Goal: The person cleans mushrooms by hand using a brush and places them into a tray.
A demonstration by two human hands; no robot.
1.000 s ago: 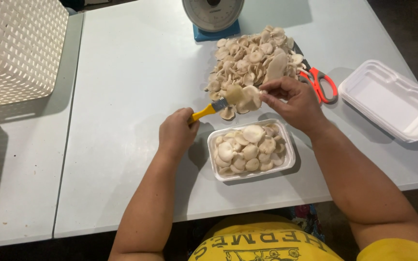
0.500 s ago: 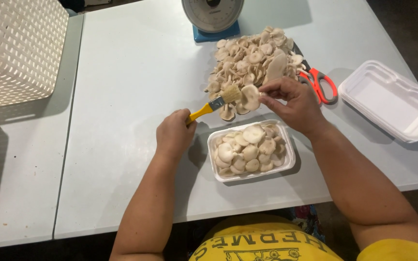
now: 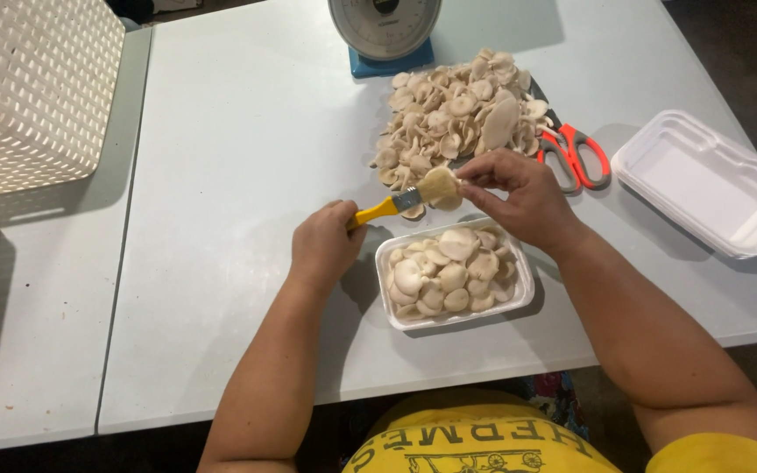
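We note the left hand (image 3: 324,243), its grip closed on the yellow-handled brush (image 3: 393,206), has swung the bristles against the pale mushroom cap (image 3: 442,186) pinched by the right hand (image 3: 519,200) above the white foam tray (image 3: 455,273), with open bench (image 3: 238,158) leftward.

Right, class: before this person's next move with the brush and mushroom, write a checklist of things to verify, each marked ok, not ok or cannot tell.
1. Left hand has a grip on the yellow-handled brush: ok.
2. Right hand holds a mushroom at the bristles: ok.
3. Foam tray sits under the hands: ok.
4. Tray has room left: cannot tell.
5. Mushroom pile within reach: ok.
6. Scissors lie apart from both hands: ok.
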